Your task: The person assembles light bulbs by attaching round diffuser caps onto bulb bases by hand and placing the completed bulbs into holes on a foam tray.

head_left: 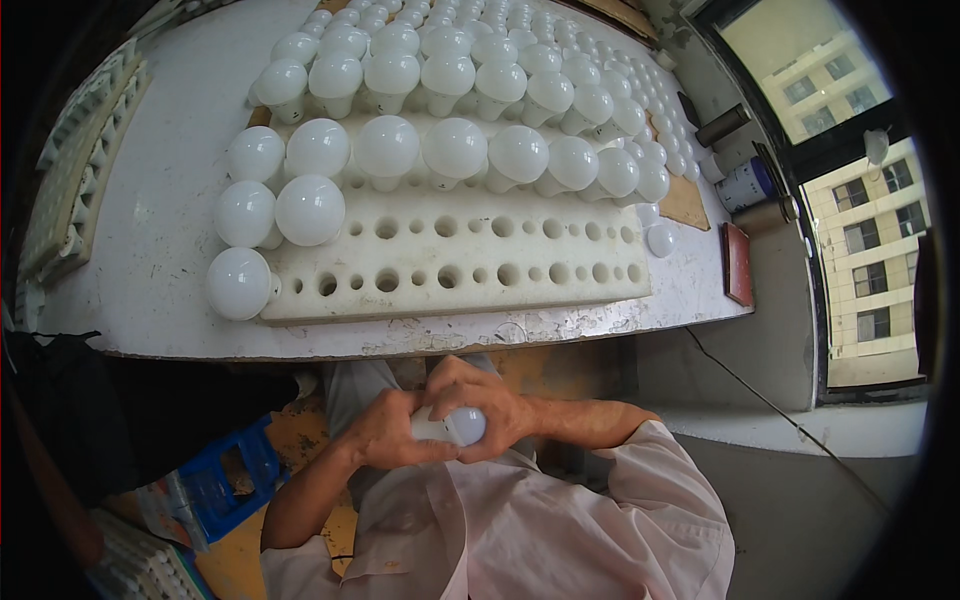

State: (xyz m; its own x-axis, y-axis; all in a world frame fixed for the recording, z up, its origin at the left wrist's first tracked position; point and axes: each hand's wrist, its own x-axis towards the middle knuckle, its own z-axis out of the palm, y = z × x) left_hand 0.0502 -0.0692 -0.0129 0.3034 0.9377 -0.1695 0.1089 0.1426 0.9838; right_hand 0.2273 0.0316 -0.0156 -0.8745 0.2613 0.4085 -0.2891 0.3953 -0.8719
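Note:
Close to my body, below the table's front edge, a white light bulb (432, 427) with a round dome lies between my two hands. My left hand (388, 428) is wrapped around the body end of the bulb. On the dome side, my right hand (490, 405) closes over it from above and from the right. Beyond them on the table, a white foam holder (460, 298) has two rows of round holes. White bulbs (387, 148) stand in its back row, and a few more sit at its left end.
Many more bulbs (520, 85) fill the white table (150, 230) toward the back. Foam trays (80, 170) stand at the far left. A red box (738, 265) and a jar (745, 185) sit near the window at right. A blue crate (230, 480) is on the floor.

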